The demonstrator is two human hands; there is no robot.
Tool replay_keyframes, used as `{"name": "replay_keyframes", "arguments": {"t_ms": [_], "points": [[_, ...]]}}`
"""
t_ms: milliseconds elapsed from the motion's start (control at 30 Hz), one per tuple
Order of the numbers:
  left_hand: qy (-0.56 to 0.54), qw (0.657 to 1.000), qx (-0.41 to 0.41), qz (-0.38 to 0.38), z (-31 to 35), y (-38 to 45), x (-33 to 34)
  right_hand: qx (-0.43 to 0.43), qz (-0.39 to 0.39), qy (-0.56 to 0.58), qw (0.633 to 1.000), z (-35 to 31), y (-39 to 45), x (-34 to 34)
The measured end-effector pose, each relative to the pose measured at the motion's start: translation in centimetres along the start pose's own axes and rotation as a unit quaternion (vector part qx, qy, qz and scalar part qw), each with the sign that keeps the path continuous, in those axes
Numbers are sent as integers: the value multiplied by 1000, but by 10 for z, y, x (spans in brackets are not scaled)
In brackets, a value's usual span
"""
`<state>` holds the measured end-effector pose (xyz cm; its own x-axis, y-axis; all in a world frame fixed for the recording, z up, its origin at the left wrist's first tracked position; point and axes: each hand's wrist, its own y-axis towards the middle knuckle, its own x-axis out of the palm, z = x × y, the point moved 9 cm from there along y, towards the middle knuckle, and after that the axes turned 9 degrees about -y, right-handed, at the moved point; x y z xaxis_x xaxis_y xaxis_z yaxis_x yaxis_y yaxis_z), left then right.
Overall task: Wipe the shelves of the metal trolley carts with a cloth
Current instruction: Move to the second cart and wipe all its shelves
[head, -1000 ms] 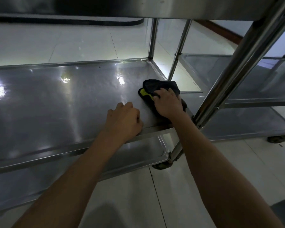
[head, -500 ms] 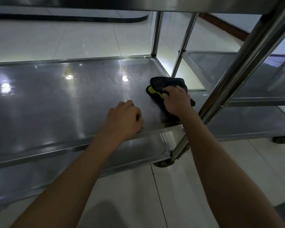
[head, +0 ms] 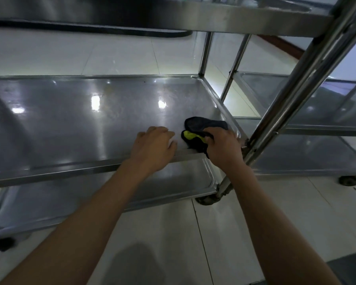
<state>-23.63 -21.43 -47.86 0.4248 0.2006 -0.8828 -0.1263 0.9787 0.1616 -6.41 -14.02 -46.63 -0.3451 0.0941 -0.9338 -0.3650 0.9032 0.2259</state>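
The metal trolley's middle shelf [head: 70, 120] fills the view, shiny and wet-looking. A dark cloth with a yellow patch [head: 203, 125] lies at the shelf's near right corner. My right hand [head: 224, 149] presses on it and grips it. My left hand [head: 154, 147] rests on the shelf's front rim just left of the cloth, fingers curled over the edge, holding no object. The bottom shelf [head: 173, 182] shows below, the top shelf's edge [head: 234, 19] above.
A slanted steel corner post [head: 296, 89] rises right beside my right hand. A second trolley [head: 317, 112] stands to the right with its shelves and a castor [head: 351, 179]. Pale floor tiles [head: 275, 223] lie all around.
My right hand has drawn the cloth back toward the shelf's front edge. My left hand stays on the rim. My head has moved, so more of the top shelf shows.
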Motion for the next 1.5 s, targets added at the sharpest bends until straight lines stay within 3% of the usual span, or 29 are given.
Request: {"name": "replay_keyframes", "arguments": {"t_ms": [467, 567, 733, 900, 1167, 1500], "points": [[-3, 991, -121, 54, -96, -74, -79, -142, -4, 50, 989, -144, -2, 15], [-34, 987, -153, 34, -99, -101, -101, -164, -28, 66, 984, -177, -19, 3], [-43, 975, -219, -24, -78, -151, -160, -139, -102, 69, 983, -209, -70, -43], [-32, 970, -224, -86, -23, -192, -235, -111, -160, 81, 978, -240, -118, -125], [-53, 966, -240, -84, 52, -246, -339, -130, -169, 47, 976, -279, -153, -251], [-34, 938, -340, -61, 89, -334, -441, -202, -207, 107, 951, -340, -188, -332]]}}
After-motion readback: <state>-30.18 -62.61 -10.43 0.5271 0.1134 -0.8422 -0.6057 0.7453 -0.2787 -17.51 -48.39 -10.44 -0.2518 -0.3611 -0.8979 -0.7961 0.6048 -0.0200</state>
